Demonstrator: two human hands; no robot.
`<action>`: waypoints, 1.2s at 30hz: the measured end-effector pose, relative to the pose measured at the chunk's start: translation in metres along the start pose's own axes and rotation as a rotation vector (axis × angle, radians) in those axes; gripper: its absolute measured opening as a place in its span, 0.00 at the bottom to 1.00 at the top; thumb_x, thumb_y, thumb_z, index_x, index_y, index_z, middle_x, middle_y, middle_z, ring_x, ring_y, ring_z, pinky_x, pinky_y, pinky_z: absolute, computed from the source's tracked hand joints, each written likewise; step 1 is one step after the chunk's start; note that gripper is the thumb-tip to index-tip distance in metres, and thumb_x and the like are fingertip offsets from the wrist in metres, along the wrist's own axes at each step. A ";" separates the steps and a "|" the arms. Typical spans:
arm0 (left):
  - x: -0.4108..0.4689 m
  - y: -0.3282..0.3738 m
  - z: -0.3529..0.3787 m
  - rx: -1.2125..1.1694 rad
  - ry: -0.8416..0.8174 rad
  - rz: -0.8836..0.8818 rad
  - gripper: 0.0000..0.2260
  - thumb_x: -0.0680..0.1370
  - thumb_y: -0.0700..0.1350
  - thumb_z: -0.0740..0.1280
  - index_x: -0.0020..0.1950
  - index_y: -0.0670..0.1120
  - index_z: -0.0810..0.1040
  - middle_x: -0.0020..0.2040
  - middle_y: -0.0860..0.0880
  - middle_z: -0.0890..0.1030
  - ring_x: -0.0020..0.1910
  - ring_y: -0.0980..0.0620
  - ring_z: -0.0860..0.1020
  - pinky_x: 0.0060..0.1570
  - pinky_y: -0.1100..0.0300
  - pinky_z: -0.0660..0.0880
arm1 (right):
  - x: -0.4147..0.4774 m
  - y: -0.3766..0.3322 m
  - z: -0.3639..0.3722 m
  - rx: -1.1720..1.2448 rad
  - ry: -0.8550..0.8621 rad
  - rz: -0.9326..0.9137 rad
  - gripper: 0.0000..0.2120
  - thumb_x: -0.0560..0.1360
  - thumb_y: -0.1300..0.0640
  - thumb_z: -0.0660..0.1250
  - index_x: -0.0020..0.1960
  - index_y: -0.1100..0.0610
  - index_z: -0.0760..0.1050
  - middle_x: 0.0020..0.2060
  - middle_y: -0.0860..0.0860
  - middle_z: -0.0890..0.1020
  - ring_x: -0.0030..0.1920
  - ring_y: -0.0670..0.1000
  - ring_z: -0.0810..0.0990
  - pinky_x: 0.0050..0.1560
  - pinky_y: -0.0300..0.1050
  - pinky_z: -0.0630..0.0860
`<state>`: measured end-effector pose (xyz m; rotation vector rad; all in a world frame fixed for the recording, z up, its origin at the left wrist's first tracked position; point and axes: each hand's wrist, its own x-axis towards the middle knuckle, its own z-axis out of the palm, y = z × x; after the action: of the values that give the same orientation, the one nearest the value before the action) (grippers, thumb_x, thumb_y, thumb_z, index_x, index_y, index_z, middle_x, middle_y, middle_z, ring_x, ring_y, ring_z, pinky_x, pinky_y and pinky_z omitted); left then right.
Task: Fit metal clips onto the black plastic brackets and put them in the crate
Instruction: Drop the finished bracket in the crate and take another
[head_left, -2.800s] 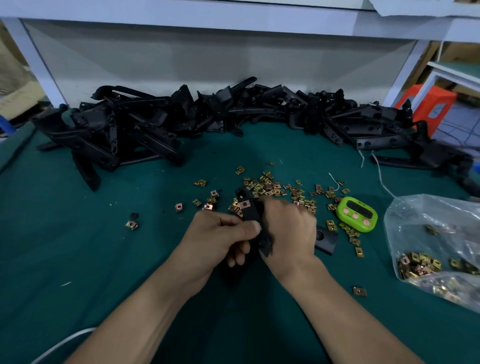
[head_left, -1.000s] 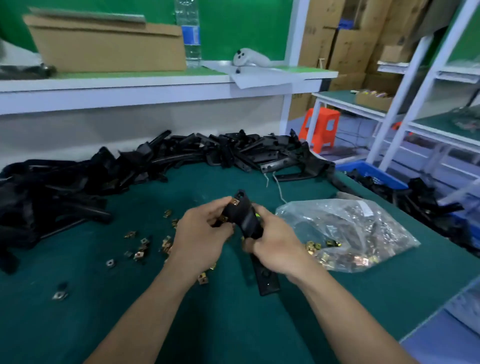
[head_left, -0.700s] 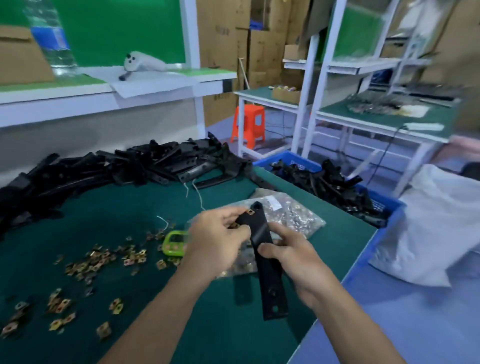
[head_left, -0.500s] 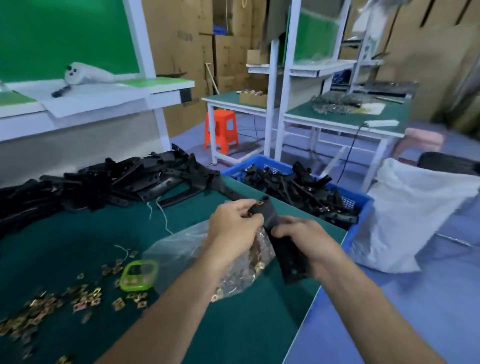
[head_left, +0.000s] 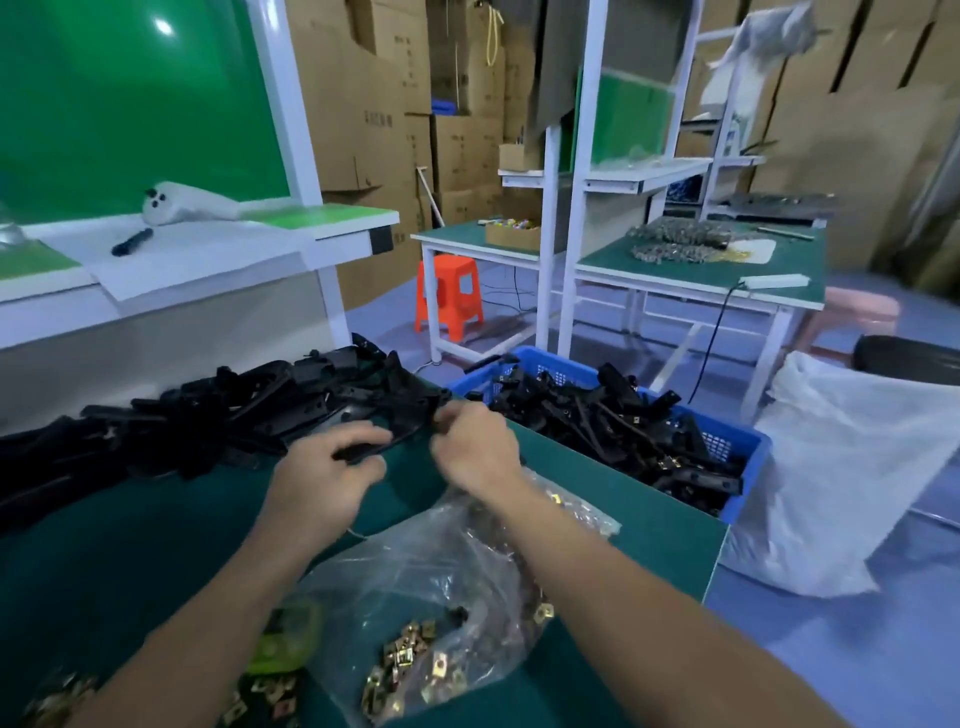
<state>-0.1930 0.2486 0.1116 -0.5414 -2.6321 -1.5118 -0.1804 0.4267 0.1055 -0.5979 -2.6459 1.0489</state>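
On the green counter (head_left: 665, 540), just ahead of you, the black bracket (head_left: 395, 441) shows as a slim, dark, matt plastic strip at the near edge of the bracket pile (head_left: 208, 415), which runs off toward 9 o'clock. Your left grip (head_left: 324, 480) is clamped on the bracket's near end, with the fingers curled over the top. Your right grip (head_left: 475, 449) pinches black plastic at the far end, at 3 o'clock from the left one, though blur hides exactly where the fingertips land. The bracket spans between both grips, low over the counter. The blue crate (head_left: 750, 441) stands beside the counter at 2 o'clock from your right grip, near it, and holds many crated brackets (head_left: 597, 415), a few showing brass-coloured clips. The clear bag (head_left: 415, 587) of metal clips (head_left: 405, 670) lies at 6 o'clock under your right forearm. A green timer (head_left: 285, 644) sits at its left edge, and loose clips (head_left: 57, 696) lie at 7 o'clock. Print on the cardboard boxes (head_left: 457, 150) at 12 o'clock is too faint to read
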 end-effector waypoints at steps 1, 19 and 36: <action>-0.009 -0.010 -0.012 0.016 0.029 -0.024 0.16 0.75 0.43 0.73 0.45 0.67 0.84 0.49 0.78 0.78 0.38 0.60 0.81 0.35 0.71 0.74 | -0.016 -0.006 0.008 -0.004 -0.001 -0.043 0.14 0.71 0.56 0.66 0.54 0.45 0.82 0.49 0.51 0.86 0.54 0.58 0.82 0.60 0.49 0.77; -0.220 -0.131 -0.189 0.229 0.576 -0.488 0.14 0.76 0.44 0.71 0.39 0.66 0.82 0.46 0.56 0.86 0.41 0.50 0.80 0.45 0.55 0.76 | -0.187 -0.137 0.160 0.038 -0.573 -0.514 0.11 0.75 0.59 0.66 0.53 0.54 0.85 0.47 0.52 0.87 0.52 0.55 0.83 0.53 0.46 0.80; -0.265 -0.235 -0.248 0.555 0.683 -0.768 0.26 0.80 0.49 0.66 0.77 0.43 0.68 0.75 0.44 0.72 0.75 0.43 0.67 0.75 0.46 0.61 | -0.259 -0.243 0.324 -0.101 -0.698 -0.732 0.29 0.83 0.52 0.62 0.81 0.52 0.56 0.77 0.52 0.66 0.75 0.55 0.64 0.73 0.51 0.64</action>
<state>-0.0524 -0.1406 -0.0131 0.9354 -2.5445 -0.7176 -0.1347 -0.0449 0.0255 0.8396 -3.0478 0.9856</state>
